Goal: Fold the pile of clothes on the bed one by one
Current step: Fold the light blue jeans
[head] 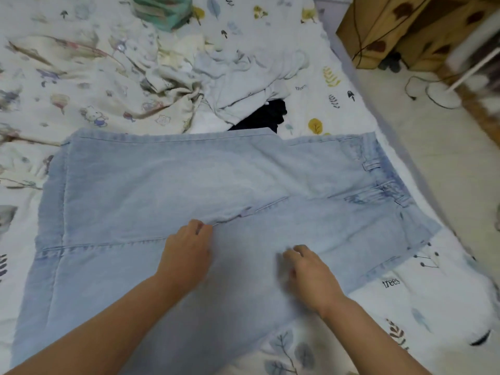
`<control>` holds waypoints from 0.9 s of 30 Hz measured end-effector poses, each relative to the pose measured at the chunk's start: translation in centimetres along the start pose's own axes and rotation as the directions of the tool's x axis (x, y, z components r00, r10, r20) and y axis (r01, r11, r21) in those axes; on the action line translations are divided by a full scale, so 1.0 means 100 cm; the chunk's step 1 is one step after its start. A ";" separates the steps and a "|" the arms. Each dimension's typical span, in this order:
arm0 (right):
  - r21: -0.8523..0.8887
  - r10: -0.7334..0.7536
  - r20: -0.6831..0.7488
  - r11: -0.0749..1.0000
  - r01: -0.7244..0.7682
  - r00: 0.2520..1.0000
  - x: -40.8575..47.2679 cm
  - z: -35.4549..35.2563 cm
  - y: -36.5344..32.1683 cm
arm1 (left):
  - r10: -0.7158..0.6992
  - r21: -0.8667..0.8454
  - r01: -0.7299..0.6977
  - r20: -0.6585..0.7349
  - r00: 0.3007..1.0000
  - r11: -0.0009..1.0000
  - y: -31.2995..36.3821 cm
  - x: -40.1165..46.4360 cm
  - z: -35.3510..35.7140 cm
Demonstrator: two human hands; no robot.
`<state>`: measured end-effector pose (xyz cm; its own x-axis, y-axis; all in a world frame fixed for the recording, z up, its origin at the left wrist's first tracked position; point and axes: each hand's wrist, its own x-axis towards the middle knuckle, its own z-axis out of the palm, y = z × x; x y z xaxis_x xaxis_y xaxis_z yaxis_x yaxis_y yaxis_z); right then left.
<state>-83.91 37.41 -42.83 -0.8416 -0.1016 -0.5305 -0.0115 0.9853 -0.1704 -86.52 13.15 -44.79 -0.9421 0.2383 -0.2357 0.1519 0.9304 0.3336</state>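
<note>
Denim jeans: pale blue, spread flat, near edge cut off.
Left hand: pinching a seam fold.
Right hand: blurred, grip unclear.
Pile: dark garment half hidden.

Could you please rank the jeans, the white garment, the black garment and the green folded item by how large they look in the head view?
1. Jeans
2. White garment, crumpled
3/4. Black garment and green folded item: both partly hidden or cropped, so unranked.

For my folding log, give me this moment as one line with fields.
item: light blue jeans flat on bed | left hand: on inseam | right hand: on denim, blurred | unfolded pile behind
</note>
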 end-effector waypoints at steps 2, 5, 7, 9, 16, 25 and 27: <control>-0.009 0.071 0.017 0.997 -0.071 0.997 -0.010 -0.010 0.023 | 0.067 -0.007 -0.067 -0.002 0.998 0.998 0.023 0.008 -0.002; -0.052 0.131 -0.015 0.990 -0.131 0.991 -0.021 -0.021 0.063 | 0.079 -0.081 -0.073 0.077 0.994 0.994 0.058 0.017 -0.001; -0.079 0.152 -0.033 0.985 -0.154 0.988 -0.024 -0.027 0.091 | 0.069 -0.053 -0.062 0.141 0.988 0.997 0.078 0.023 0.002; -0.110 0.167 -0.058 0.979 -0.173 0.984 -0.026 -0.035 0.116 | 0.073 -0.046 -0.067 0.164 0.984 0.997 0.100 0.029 0.004; -0.102 0.160 -0.183 0.978 -0.181 0.970 -0.010 -0.051 0.210 | 0.097 -0.187 -0.072 0.126 0.987 0.980 0.186 0.064 0.044; -0.386 0.095 -0.009 0.918 -0.091 0.995 0.025 -0.065 0.309 | 0.175 -0.244 -0.138 0.135 0.975 0.960 0.297 0.110 0.112; -0.434 0.045 0.011 0.900 -0.036 0.999 0.035 -0.062 0.317 | 0.153 -0.202 -0.119 0.159 0.975 0.972 0.299 0.116 0.132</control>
<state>-90.53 69.12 -44.91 -0.8352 -0.0588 -0.5467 -0.2147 0.9502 0.2258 -88.98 47.41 -49.59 -0.8483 0.4189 -0.3239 0.1997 0.8197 0.5368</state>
